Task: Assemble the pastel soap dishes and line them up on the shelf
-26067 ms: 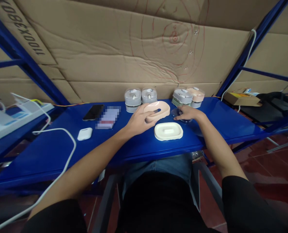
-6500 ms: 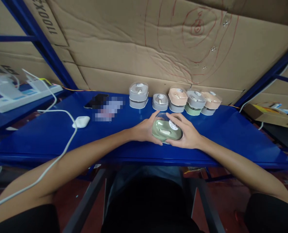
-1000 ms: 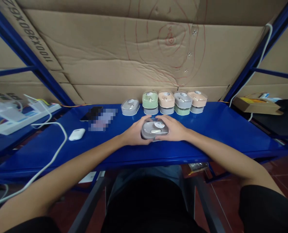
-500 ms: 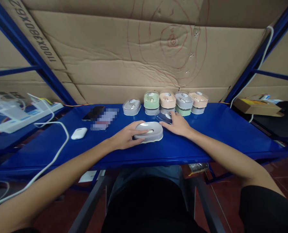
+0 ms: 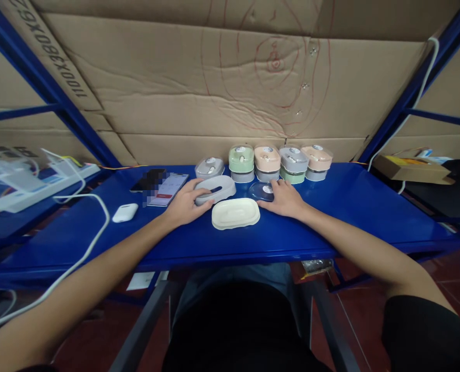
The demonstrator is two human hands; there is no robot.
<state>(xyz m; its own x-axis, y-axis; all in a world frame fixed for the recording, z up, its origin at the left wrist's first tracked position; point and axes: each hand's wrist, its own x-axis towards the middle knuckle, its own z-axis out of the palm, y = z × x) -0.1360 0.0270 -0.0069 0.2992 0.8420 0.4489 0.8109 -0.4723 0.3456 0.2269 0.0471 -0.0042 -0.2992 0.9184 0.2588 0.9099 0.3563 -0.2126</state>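
My left hand [image 5: 187, 203] grips the left end of a grey oval shell [image 5: 224, 187] with a slot in its middle. A cream oval tray [image 5: 236, 214] lies on the blue table [image 5: 353, 217], just in front of the shell and between my hands. The fingers of my right hand [image 5: 286, 200] are on the right edge of a clear lid [image 5: 261, 191] with a round label, which lies on the table. Behind it stand lidded boxes in green [image 5: 241, 159], peach [image 5: 267, 158] and grey [image 5: 294, 160], stacked in pairs.
A single grey box [image 5: 209, 168] is at the back, left of the stacks. Phones [image 5: 168, 189], a white earphone case [image 5: 125, 213] and a power strip [image 5: 47, 188] with a white cable are on the left. An open cardboard box [image 5: 411, 170] sits at the right.
My left hand has lifted the grey shell off the cream tray and moved it left and back, so the tray shows. The clear lid has come down flat under my right hand.
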